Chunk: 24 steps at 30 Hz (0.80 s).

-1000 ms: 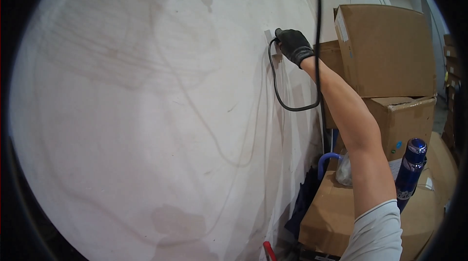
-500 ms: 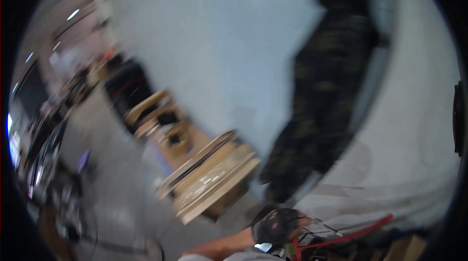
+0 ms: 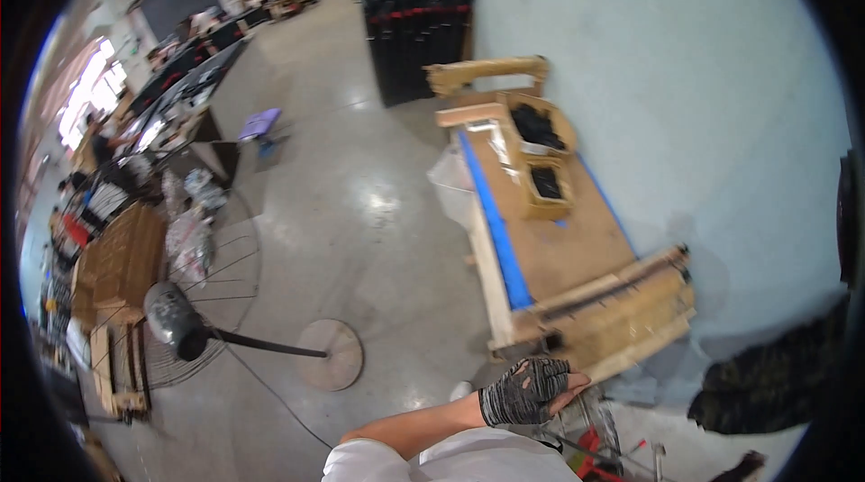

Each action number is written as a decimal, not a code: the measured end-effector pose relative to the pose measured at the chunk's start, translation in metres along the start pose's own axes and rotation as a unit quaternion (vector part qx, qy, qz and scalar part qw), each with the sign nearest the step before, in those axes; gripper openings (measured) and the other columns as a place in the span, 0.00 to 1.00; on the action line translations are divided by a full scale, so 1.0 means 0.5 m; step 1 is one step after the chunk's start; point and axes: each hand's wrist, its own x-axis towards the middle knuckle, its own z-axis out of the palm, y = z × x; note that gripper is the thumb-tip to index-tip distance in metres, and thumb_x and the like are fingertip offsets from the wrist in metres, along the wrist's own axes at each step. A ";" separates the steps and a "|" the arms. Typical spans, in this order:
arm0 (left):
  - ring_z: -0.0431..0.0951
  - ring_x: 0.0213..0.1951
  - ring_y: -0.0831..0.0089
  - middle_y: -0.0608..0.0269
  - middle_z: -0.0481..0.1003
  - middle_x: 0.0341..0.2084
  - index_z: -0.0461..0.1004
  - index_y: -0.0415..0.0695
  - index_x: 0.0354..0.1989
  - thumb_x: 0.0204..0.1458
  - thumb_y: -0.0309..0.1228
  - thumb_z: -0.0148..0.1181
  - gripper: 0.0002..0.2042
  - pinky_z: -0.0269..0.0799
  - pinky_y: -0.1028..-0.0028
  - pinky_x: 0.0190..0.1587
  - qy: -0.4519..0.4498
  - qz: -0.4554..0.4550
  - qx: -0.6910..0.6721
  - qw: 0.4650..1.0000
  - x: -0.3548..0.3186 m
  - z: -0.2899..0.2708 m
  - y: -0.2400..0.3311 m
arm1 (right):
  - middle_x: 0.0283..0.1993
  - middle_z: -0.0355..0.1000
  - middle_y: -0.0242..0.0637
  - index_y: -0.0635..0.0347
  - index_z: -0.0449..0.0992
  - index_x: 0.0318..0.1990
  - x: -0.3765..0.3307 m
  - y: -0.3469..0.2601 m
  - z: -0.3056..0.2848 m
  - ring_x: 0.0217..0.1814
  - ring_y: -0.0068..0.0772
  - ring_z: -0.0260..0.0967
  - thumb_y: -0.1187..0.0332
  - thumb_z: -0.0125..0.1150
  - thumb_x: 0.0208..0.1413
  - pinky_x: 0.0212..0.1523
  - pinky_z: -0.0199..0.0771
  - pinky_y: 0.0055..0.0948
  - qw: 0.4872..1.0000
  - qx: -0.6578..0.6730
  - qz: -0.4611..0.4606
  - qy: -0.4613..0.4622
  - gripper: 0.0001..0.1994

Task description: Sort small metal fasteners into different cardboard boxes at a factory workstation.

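Observation:
My left hand (image 3: pixel 530 391) wears a dark grey, striped knit glove with bare fingertips. It reaches across the front of my white shirt from a bare forearm. Its fingers are curled together; whatever they hold, if anything, is hidden. Just beyond the fingertips are shiny, thin pieces (image 3: pixel 596 412) whose kind I cannot make out. Below them lies a red frame-like part (image 3: pixel 590 457) with metal rods around it. My right hand does not show clearly. A dark shape (image 3: pixel 746 467) at the lower right edge is too unclear to name.
A low wooden bench (image 3: pixel 586 257) with cardboard boxes (image 3: pixel 546 198) stands along the pale wall. Black stacked cases (image 3: pixel 419 27) stand behind it. A pedestal fan (image 3: pixel 176 320) with a round base (image 3: pixel 331 354) is on the left; a dark camouflage garment (image 3: pixel 775 374) is at right.
The view has swung to the right and downward tilt has changed, bringing the fan and floor into sight. The dark garment now sits at the lower right. My left hand stays in front of my body.

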 end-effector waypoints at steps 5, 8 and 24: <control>0.78 0.30 0.57 0.54 0.76 0.31 0.74 0.41 0.42 0.50 0.25 0.60 0.11 0.74 0.64 0.31 0.110 -0.092 0.107 0.984 -0.045 -0.163 -0.069 | 0.31 0.75 0.41 0.64 0.78 0.37 -0.356 0.107 0.414 0.32 0.34 0.68 0.57 0.55 0.61 0.39 0.69 0.36 0.886 -0.274 0.176 -0.330 0.16; 0.78 0.33 0.57 0.53 0.77 0.32 0.74 0.41 0.41 0.51 0.26 0.59 0.09 0.74 0.63 0.34 0.117 -0.144 0.135 0.973 -0.086 -0.253 -0.128 | 0.33 0.76 0.39 0.62 0.78 0.40 -0.444 0.214 0.533 0.34 0.33 0.70 0.62 0.57 0.60 0.39 0.71 0.36 0.798 -0.227 0.104 -0.548 0.12; 0.77 0.35 0.57 0.58 0.75 0.35 0.71 0.48 0.53 0.57 0.33 0.53 0.16 0.72 0.63 0.39 0.064 -0.374 0.286 0.880 -0.162 -0.795 -0.781 | 0.45 0.75 0.41 0.58 0.74 0.49 -0.891 0.811 1.181 0.45 0.39 0.72 0.69 0.56 0.57 0.46 0.72 0.33 0.518 -0.056 0.112 -0.846 0.13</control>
